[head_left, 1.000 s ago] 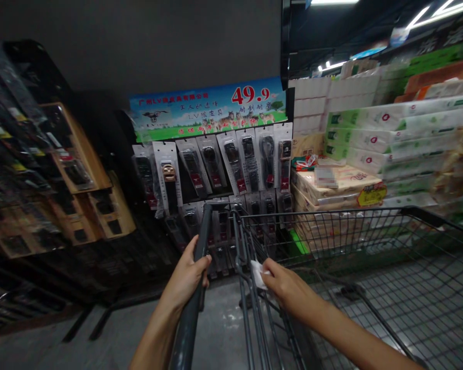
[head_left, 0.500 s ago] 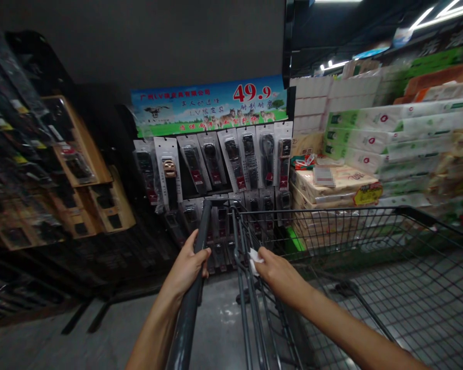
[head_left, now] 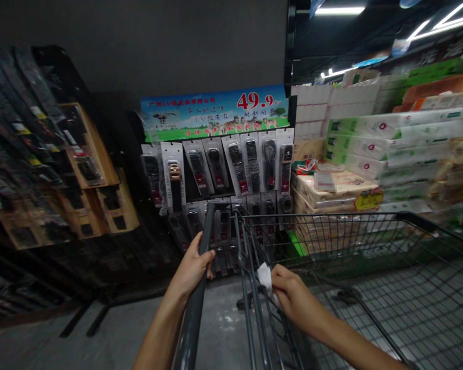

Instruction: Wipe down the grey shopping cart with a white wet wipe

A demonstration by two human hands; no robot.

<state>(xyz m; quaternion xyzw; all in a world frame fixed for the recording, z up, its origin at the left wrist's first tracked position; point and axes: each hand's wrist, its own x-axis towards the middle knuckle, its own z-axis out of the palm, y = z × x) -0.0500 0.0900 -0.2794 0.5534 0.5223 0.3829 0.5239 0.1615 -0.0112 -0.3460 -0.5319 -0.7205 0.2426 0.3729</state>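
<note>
My left hand [head_left: 192, 267] is wrapped round the dark grey handle bar [head_left: 195, 308] of a wire shopping cart [head_left: 370, 288]. My right hand [head_left: 293, 298] is closed on a small white tissue [head_left: 265, 276] and presses it against the upright wires at the cart's near end, just inside the basket. Both forearms reach in from the bottom of the view.
Straight ahead hangs a rack of packaged belts [head_left: 224, 169] under a banner reading 49.9 [head_left: 216, 110]. Wooden display boxes [head_left: 92, 174] and dark goods line the left. Stacked tissue packs [head_left: 389, 149] fill the right, beyond the cart. Grey floor [head_left: 111, 334] lies lower left.
My right hand has dropped lower and a little to the right along the cart's wires with the tissue. The view has shifted slightly. My left hand keeps its hold.
</note>
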